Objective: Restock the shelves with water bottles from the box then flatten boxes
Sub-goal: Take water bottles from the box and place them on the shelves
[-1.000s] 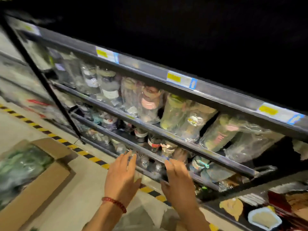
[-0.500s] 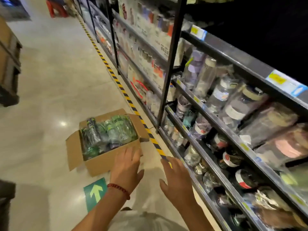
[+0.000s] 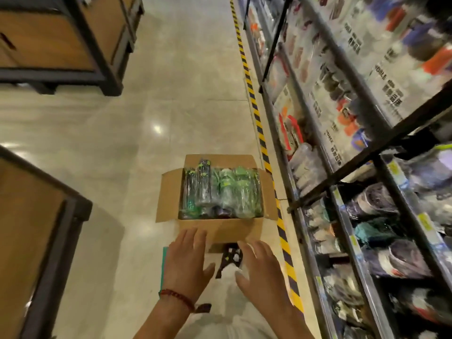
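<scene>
Head camera looked down a shop aisle at my two hands stretched out ahead of me. My left hand (image 3: 187, 263), with a red beaded bracelet (image 3: 176, 297) on its wrist, had its fingers spread straight and held nothing. My right hand (image 3: 261, 270) was likewise flat and spread, empty. Just beyond my fingertips an open brown cardboard box (image 3: 221, 230) sat on the glossy beige tiled floor (image 3: 102, 133), flaps folded outward, packed with plastic-wrapped water bottles with green labels (image 3: 220, 192). A yellow-and-black striped floor line (image 3: 256, 118) ran beside the box. To my right stood dark metal shelves (image 3: 342, 152) crowded with wrapped goods, blurred.
</scene>
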